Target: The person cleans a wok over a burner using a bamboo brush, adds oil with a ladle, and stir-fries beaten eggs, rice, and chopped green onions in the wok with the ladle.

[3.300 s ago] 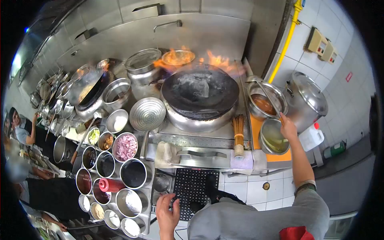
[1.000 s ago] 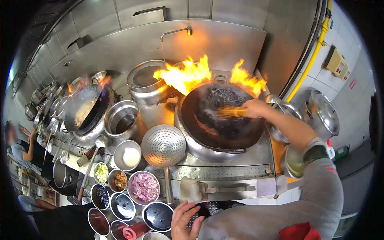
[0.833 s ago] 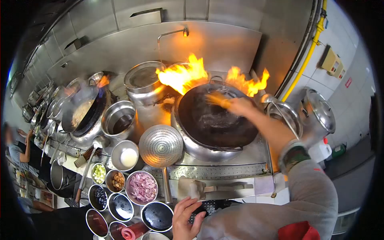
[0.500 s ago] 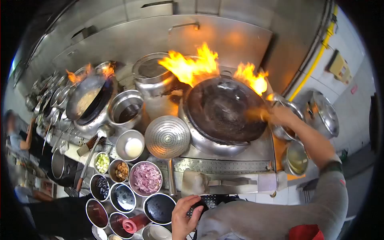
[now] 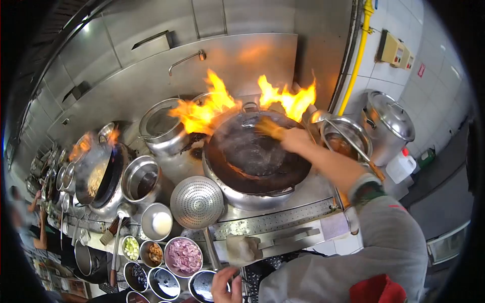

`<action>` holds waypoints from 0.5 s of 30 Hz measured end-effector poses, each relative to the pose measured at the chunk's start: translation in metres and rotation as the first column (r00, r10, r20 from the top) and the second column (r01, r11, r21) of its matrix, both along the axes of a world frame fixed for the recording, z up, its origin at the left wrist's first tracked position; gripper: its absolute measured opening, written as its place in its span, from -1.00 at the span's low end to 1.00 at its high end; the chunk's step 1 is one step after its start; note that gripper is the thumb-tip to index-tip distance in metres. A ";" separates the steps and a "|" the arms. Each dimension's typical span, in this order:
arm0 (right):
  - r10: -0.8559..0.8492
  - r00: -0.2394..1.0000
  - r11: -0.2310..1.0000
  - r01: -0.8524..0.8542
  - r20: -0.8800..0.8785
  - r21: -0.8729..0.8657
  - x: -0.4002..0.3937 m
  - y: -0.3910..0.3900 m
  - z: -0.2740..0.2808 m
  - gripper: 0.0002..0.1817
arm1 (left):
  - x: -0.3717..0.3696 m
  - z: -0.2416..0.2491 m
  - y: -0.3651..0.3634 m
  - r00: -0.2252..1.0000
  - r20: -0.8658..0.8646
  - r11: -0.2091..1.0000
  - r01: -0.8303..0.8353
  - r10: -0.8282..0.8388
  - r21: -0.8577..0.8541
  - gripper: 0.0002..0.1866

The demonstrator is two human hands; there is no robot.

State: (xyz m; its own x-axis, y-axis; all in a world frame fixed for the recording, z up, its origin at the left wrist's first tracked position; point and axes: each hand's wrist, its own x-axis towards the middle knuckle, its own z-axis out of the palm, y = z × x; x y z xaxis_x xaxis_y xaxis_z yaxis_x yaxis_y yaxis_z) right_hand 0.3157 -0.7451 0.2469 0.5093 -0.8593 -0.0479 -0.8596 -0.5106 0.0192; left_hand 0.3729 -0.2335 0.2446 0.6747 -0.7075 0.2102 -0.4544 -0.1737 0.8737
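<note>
My right hand [image 5: 299, 141] is closed around a short, stiff-bristled wok brush [image 5: 269, 128], slightly blurred by motion. Its bristles are over the far inner side of a large dark wok [image 5: 288, 169], whose wet inside is steaming. Flames [image 5: 293, 101] rise behind the wok's far rim. At the bottom edge my left hand [image 5: 226, 288] is partly cut off; its fingers are loosely bent, thumb apart, with no object visible in it. Nearest to it are the handle of a perforated metal strainer [image 5: 197, 202] and a bowl of dark liquid [image 5: 203, 287].
Left of the strainer stand a bowl of sliced pink onion [image 5: 183, 256], a bowl of white contents [image 5: 156, 222] and several small bowls. Another wok [image 5: 96, 179] steams farther left. A ladle [image 5: 353, 144] lies across a pot at right. Other people stand at far left.
My right hand has moved the brush from the wok's right side toward its far middle. The view has shifted, and my left hand sits lower in the picture.
</note>
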 end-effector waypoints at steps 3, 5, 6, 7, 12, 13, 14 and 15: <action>0.133 0.983 0.975 -0.153 0.130 0.160 0.022 0.040 -0.012 -0.61 | -0.003 0.010 -0.025 0.996 0.027 0.996 0.089 -0.090 0.029 -0.78; 0.264 0.961 0.941 -0.275 0.081 0.197 -0.001 0.049 -0.001 -0.53 | -0.007 0.006 -0.015 0.998 0.023 0.997 0.058 -0.059 0.049 -0.78; 0.333 0.943 0.922 -0.330 0.019 0.204 -0.024 0.046 0.008 -0.49 | -0.006 0.003 -0.009 0.999 0.026 0.998 0.034 -0.036 0.054 -0.78; 0.310 0.948 0.931 -0.287 -0.071 0.225 -0.037 0.037 0.024 -0.46 | -0.003 0.006 -0.002 0.995 -0.076 0.996 0.062 -0.058 0.059 -0.73; 0.174 0.956 0.975 -0.201 0.238 0.094 0.012 -0.001 -0.011 -0.55 | -0.001 0.005 -0.050 0.987 0.085 0.988 0.125 -0.133 0.092 -0.77; 0.193 0.928 0.955 -0.252 0.319 0.155 0.028 -0.002 -0.029 -0.50 | 0.003 0.010 -0.073 0.973 0.126 0.978 0.178 -0.192 0.111 -0.74; 0.202 0.898 0.946 -0.282 0.390 0.161 0.038 0.004 -0.049 -0.47 | 0.004 0.011 -0.100 0.952 0.190 0.969 0.227 -0.242 0.098 -0.74; 0.247 0.883 0.912 -0.351 0.398 0.214 0.032 0.016 -0.046 -0.47 | 0.004 0.011 -0.125 0.924 0.249 0.956 0.278 -0.292 0.090 -0.74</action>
State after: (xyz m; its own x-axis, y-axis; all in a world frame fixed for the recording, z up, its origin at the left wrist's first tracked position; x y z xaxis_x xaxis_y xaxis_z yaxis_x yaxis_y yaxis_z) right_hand 0.3476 -0.7293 0.2010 0.7665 -0.6418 -0.0236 -0.5861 -0.6840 -0.4343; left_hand 0.3772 -0.3584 0.2558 0.3710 -0.8765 0.3067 -0.6986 -0.0458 0.7141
